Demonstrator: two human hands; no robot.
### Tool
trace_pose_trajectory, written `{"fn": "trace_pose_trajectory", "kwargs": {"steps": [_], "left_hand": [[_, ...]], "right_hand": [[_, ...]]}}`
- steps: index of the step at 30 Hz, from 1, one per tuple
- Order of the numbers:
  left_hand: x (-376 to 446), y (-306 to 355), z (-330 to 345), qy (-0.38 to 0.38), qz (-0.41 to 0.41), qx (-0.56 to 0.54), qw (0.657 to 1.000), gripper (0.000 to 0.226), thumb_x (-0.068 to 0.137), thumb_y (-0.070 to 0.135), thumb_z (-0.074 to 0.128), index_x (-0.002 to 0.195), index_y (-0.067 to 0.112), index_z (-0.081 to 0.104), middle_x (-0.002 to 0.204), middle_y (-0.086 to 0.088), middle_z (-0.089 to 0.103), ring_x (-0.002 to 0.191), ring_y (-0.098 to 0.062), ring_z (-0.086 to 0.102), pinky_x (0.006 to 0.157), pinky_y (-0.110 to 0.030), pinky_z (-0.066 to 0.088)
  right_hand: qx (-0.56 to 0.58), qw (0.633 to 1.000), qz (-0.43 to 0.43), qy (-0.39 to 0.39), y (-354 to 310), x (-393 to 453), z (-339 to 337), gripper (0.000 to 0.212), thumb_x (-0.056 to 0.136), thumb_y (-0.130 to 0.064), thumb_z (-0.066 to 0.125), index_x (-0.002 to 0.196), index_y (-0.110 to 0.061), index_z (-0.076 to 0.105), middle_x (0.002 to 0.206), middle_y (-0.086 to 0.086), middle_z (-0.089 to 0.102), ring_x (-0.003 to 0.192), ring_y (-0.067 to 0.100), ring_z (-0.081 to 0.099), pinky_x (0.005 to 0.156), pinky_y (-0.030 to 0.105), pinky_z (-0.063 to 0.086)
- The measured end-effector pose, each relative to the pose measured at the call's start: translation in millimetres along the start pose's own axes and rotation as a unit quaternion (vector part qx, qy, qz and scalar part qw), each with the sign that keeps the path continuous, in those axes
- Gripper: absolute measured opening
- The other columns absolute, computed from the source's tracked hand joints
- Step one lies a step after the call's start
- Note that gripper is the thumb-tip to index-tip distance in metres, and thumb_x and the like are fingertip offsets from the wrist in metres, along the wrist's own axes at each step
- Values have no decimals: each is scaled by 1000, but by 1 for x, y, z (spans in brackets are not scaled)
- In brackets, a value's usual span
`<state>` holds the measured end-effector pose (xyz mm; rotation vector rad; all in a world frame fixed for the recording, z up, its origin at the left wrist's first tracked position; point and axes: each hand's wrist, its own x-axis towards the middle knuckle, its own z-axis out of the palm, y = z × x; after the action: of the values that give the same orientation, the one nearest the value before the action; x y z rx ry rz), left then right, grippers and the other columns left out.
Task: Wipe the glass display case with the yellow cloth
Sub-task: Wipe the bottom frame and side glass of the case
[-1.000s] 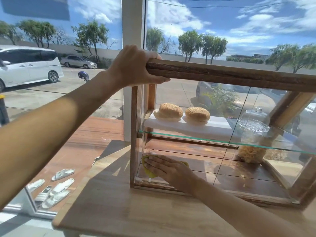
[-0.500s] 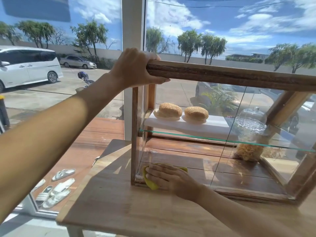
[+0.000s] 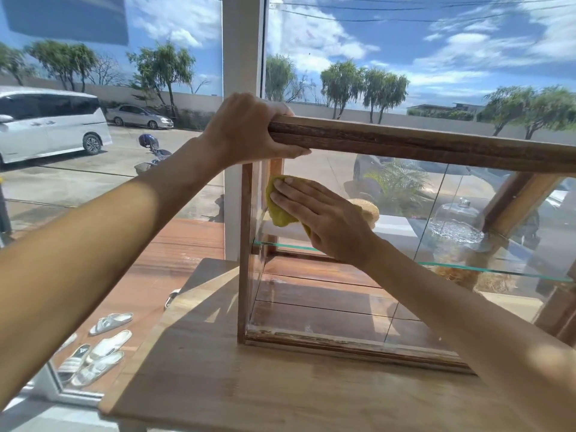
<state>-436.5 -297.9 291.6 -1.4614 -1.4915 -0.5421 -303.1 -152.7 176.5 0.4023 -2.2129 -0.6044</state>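
A wood-framed glass display case [image 3: 405, 145] stands on a wooden table. My left hand [image 3: 246, 129] grips the left end of its top wooden rail. My right hand [image 3: 321, 216] lies flat against the front glass pane, high up near the left post, pressing the yellow cloth [image 3: 279, 210] onto the glass. Only the cloth's left part shows from under my fingers. Inside, a sesame bun [image 3: 369, 210] peeks out behind my right hand on the glass shelf [image 3: 498, 271].
A glass cloche [image 3: 456, 219] stands inside the case to the right. The wooden table [image 3: 249, 388] ends at its left edge close to a big window. Sandals [image 3: 99, 347] lie on the deck outside, and cars are parked beyond.
My right hand has slid the yellow cloth up the front glass, from the bottom left corner to the upper left area. My left hand has kept its grip on the top rail.
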Motion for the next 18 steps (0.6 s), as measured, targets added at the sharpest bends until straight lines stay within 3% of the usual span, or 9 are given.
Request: {"fn": "trace_pose_trajectory", "kwargs": {"steps": [5, 10, 18], "left_hand": [[1, -1, 2, -12, -6, 1, 1000, 62, 73, 68, 56, 92, 12, 73, 63, -2, 70, 54, -18, 64, 61, -25, 51], [1, -4, 5, -5, 0, 13, 1000, 62, 74, 66, 57, 93, 9, 73, 64, -2, 70, 53, -16, 63, 58, -18, 43], [2, -5, 5, -11, -11, 3, 1000, 60, 74, 66, 58, 93, 11, 73, 63, 0, 69, 51, -7, 52, 58, -17, 41]], "right_hand": [[30, 999, -12, -32, -33, -30, 30, 62, 82, 0, 67, 139, -6, 44, 146, 9, 42, 138, 20, 35, 116, 34, 26], [54, 997, -42, -40, -71, -63, 65, 45, 91, -2, 49, 136, -8, 49, 143, 6, 47, 135, 17, 40, 116, 32, 27], [72, 989, -73, -110, -109, -102, 100, 39, 98, -10, 39, 134, -12, 53, 140, 3, 51, 133, 14, 43, 115, 30, 27]]}}
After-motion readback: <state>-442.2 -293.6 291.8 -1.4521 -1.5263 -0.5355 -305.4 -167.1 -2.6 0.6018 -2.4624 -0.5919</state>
